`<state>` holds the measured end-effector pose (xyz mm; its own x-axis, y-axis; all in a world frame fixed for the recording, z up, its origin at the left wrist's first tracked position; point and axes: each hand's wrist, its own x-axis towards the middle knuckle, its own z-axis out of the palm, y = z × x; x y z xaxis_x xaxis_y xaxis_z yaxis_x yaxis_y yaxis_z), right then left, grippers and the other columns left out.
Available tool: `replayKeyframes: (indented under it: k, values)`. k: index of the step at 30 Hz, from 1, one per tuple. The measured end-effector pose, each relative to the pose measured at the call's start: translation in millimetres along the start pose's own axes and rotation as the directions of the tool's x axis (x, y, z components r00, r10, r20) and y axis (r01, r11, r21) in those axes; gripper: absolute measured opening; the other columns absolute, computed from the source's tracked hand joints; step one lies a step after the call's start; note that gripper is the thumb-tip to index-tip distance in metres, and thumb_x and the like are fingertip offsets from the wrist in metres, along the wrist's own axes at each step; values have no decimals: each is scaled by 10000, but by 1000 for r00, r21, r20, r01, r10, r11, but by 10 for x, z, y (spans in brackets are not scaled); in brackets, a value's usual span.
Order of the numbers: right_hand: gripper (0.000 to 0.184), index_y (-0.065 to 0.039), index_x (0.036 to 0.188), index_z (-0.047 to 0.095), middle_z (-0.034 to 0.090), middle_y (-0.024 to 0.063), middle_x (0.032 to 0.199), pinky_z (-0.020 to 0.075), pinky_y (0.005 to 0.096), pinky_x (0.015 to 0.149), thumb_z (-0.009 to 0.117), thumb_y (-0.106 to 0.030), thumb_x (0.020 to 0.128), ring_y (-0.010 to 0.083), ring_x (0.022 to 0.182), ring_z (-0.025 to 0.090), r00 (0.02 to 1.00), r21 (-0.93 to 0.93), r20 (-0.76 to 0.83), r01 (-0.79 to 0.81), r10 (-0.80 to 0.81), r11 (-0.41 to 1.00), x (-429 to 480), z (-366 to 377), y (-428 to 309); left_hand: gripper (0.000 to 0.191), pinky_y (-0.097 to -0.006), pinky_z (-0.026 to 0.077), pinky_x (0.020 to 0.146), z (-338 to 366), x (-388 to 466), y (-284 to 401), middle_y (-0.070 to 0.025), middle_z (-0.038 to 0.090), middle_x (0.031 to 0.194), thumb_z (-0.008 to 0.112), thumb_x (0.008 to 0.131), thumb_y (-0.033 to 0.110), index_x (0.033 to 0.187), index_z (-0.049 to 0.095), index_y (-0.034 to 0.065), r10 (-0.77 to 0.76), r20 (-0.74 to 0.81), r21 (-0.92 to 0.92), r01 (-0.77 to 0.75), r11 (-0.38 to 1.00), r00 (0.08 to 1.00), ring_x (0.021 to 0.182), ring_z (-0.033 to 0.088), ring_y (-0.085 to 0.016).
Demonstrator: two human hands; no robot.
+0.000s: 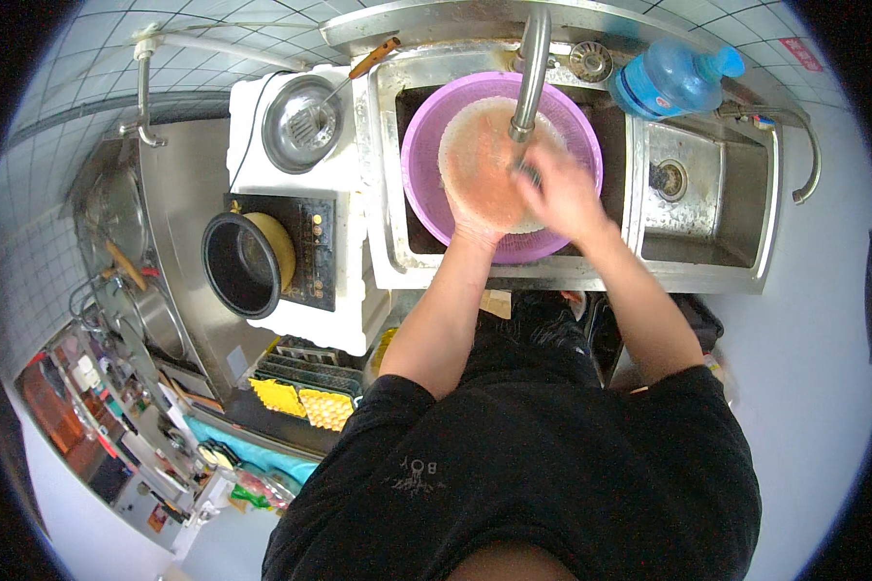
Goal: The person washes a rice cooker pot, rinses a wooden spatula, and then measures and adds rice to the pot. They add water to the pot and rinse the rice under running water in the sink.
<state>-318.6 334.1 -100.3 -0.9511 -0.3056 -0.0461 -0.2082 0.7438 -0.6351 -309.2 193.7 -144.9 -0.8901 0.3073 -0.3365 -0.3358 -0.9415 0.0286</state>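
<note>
A thin, round, translucent sheet with a finely scalloped rim [458, 138] lies over my left hand [477, 224], which supports it from beneath. The fingers show faintly through it. Above the sheet's right side is my right hand [565, 192], blurred by motion. Between its thumb and fingers sits a small dark-grey item [527, 173], too blurred to identify. Both hands are over a purple plastic basin [425, 196] standing in the left bowl of a steel sink. The metal faucet spout [530, 94] points down just above the sheet.
A blue water jug [657, 80] lies tilted behind the divider of the sink's right bowl [687, 210]. To the left, a steel bowl [280, 134] holds a wooden-handled slotted turner [375, 58]. A black pot [241, 265] stands on an induction cooker [318, 254]. Yellow sponge-like sheets [325, 409] are lower left.
</note>
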Motion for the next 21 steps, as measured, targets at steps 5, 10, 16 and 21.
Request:
replayKeyframes:
  k: [5,10,16,21]
  values:
    - [307,-65,1044,630,681,148,1037,524,482,869,706,-320,891,361,1009,659,973,-8,-62,221,-221,975,211,137,-348,686,-504,391,1144,-84,-48,-55,-82,499,1500,429,978,647,1506,447,208,-91,17,-75,92,993,996,1346,501,-309]
    - [411,-27,1089,637,677,199,1057,515,491,914,701,-387,901,408,1030,645,969,7,-174,-175,174,984,637,-23,-93,619,-485,419,1122,280,-48,-40,-76,518,1468,440,998,570,1486,464,190,-81,-114,-21,79,997,990,1319,527,-308]
    - [426,-24,1083,603,673,247,993,522,490,884,674,-411,919,436,962,659,975,134,125,-198,182,971,336,-62,-530,680,-539,337,1175,31,15,-129,-110,524,1456,417,995,615,1495,450,156,112,-158,210,-77,975,981,1363,485,-335]
    - [331,-37,997,568,682,231,841,534,512,782,653,-350,932,453,824,675,997,144,6,-74,74,987,296,29,-509,672,-532,359,1162,-1,44,-65,-110,520,1457,411,1002,609,1493,452,152,-4,-109,58,10,998,994,1355,489,-330]
